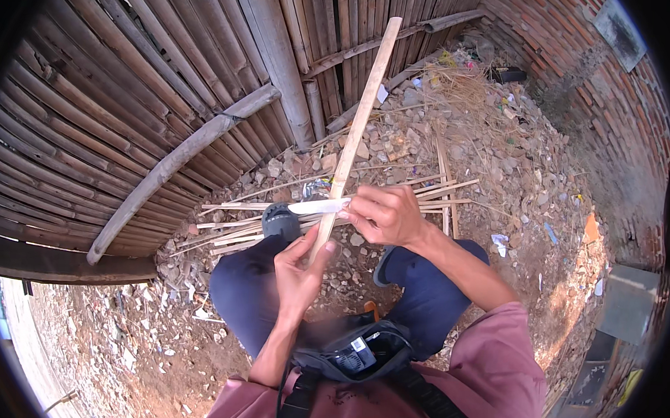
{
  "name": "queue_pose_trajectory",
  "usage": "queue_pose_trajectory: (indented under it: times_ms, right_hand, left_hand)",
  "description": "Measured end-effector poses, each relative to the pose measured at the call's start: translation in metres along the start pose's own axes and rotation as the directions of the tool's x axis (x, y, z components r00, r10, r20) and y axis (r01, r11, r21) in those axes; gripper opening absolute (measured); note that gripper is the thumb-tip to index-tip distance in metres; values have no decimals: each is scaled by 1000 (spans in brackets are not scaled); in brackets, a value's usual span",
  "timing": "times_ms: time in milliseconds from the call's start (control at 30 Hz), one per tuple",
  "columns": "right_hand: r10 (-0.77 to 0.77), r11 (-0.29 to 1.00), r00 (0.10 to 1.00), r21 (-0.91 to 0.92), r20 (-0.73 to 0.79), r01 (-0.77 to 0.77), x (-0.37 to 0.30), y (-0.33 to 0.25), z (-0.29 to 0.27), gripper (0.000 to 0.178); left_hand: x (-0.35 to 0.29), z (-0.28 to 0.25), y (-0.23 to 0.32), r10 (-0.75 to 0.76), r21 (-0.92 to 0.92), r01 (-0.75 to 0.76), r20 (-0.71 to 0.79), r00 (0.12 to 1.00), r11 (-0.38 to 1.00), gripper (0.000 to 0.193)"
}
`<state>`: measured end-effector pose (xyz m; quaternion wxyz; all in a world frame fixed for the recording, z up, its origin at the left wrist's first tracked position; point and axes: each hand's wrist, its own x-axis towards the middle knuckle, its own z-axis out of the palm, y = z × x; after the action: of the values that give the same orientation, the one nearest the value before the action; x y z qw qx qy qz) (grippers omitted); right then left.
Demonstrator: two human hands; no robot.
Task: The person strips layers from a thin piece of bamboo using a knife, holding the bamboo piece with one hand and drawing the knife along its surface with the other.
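A long, pale bamboo strip (360, 120) slants up and away from me, its lower end gripped between the thumb and fingers of my left hand (300, 271). My right hand (385, 215) is closed around the handle of a knife (316, 207). The knife's light blade points left and crosses the strip just above my left hand. Most of the handle is hidden by my fingers. Beneath both hands, several thin bamboo strips (233, 233) lie in a loose pile on the ground by my feet.
A bamboo wall (154, 74) with a curved pole (181, 146) rises at the left. On the right stands a brick wall (622, 132). Stones and litter cover the dirt ground (515, 187). A black pouch (362, 352) hangs at my waist, and grey slabs (626, 300) lean at the right.
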<state>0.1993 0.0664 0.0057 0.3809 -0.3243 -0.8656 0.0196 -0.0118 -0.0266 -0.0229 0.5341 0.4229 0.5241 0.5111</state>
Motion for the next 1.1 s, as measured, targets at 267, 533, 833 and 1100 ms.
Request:
queue_pose_trajectory:
  times_ms: [267,533,833,1100]
  right_hand:
    - [541,834,831,205,-130,-512,3,44,-29,17]
    - [505,809,858,398,-95,-433,5,38,-23,24]
    - [170,968,983,173,67,-179,-4,-2,-3,19]
    - [106,986,991,121,86,-116,-4,-20,7,21]
  left_hand:
    - [-3,-6,-2,-169,-68,176,93,981,982,45]
    - [-3,-5,11,-191,-103,226,270,944,969,47]
    - [-2,-4,7,-219,62,211,248,944,976,38]
    - [-2,2,-2,49,408,-119,178,983,905,30]
